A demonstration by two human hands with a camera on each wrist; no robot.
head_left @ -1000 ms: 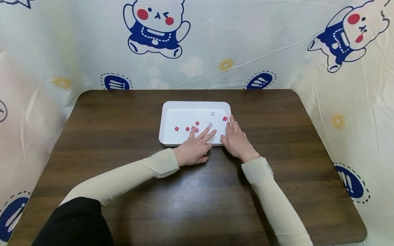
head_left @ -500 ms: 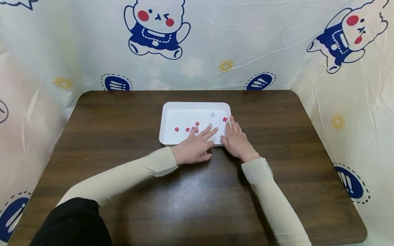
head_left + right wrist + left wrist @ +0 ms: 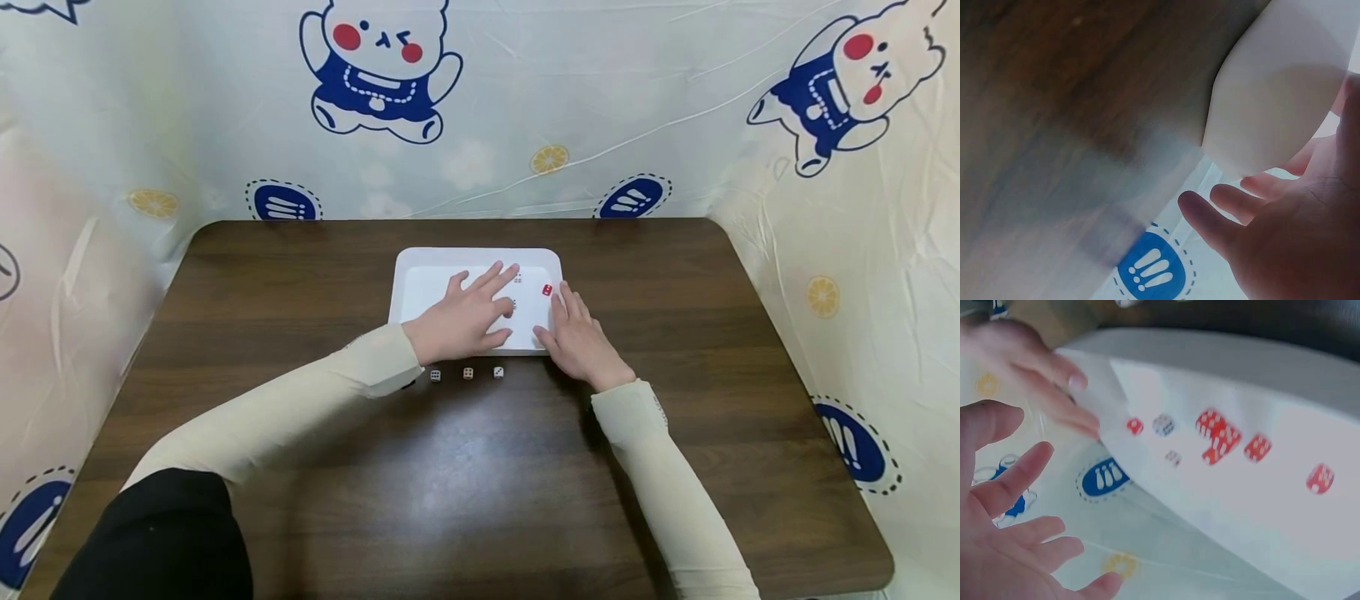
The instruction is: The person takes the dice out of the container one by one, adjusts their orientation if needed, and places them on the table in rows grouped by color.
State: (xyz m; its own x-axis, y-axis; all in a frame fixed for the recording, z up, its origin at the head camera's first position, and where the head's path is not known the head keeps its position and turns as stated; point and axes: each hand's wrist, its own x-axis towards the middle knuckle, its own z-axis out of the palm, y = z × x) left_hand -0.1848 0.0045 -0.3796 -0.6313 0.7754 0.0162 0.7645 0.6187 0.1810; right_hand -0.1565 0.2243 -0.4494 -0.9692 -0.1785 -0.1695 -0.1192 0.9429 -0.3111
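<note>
A white tray (image 3: 536,329) holds several red dice and two white dice. In the head view my left hand (image 3: 457,323) hovers over its middle with fingers spread and nothing held, hiding most of the dice. One red die (image 3: 547,290) shows near the right rim. The left wrist view shows my left hand's palm (image 3: 1007,531), a white die (image 3: 1164,425), a red die (image 3: 1258,447) and a clump of red dice (image 3: 1211,423). My right hand (image 3: 585,346) rests against the tray's right side, fingers extended; the right wrist view shows this hand (image 3: 1297,219) by the tray wall (image 3: 1272,106).
White dice stand in a row on the brown table (image 3: 450,500) before the tray: a left die (image 3: 436,376), a middle die (image 3: 468,373) and a right die (image 3: 498,372). A dark bit peeks out by the left cuff. A printed sheet (image 3: 480,108) hangs behind.
My left hand has moved up and left, from the tray's front edge to over its middle. It now covers the red dice and uncovers the white dice row. My right hand stays nearly put.
</note>
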